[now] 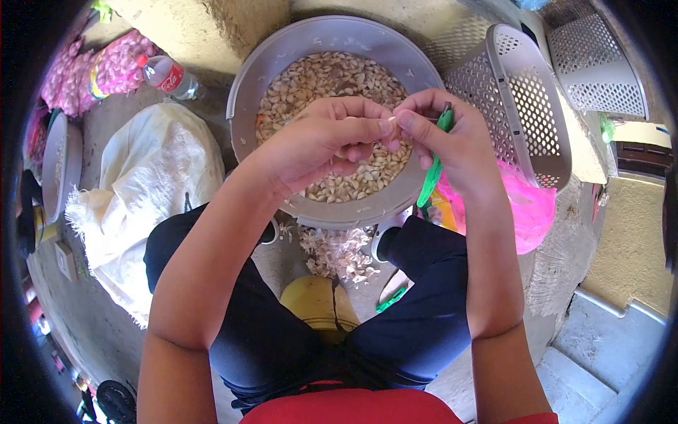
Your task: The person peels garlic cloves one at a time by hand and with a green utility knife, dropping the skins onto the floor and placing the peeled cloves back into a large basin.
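Red shirt (pixel 357 407) below; clove (pixel 394 124) pinched between left grip (pixel 326 134) and right grip (pixel 459 141).

Garlic cloves (pixel 325 76) in a tub (pixel 339 34), sack (pixel 159 155) and Coca-Cola bottle (pixel 169 78) left, 2 baskets (pixel 480 88) right, peelings (pixel 339 251) on floor (pixel 92 318) at near side

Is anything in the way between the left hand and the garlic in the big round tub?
Nothing visible. The left hand is over the open tub, with garlic cloves showing below. The green cutter is in the right hand, off to the side.
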A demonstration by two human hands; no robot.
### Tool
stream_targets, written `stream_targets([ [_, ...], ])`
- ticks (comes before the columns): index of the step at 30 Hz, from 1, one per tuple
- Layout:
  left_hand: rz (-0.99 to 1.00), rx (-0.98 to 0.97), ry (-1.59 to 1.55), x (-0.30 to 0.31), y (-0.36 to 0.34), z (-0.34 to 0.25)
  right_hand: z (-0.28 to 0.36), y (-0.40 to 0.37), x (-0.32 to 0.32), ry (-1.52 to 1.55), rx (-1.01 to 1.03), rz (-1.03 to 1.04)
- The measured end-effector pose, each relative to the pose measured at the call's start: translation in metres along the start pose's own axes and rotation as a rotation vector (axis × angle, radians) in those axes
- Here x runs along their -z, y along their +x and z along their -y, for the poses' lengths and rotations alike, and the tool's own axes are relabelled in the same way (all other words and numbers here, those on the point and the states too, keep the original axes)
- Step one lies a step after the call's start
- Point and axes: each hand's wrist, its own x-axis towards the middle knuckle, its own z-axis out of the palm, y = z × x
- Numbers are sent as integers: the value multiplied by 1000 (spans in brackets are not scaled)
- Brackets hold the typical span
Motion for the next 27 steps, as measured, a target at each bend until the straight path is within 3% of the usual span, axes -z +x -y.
stream_targets([
  [4,27,20,39,0,-1,-1,-1,0,3,-156,18,33],
  [10,-8,0,-59,-2,-1,-2,-3,3,1,1,10,10],
  [13,-94,-56,-31,-3,-1,-4,1,-1,-3,-233,153,-124],
  [19,-165,-131,86,0,0,-5,2,-6,-10,-623,525,-155],
  [27,-248,-178,283,-1,2,-2,-8,-8,-10,-806,627,-181],
])
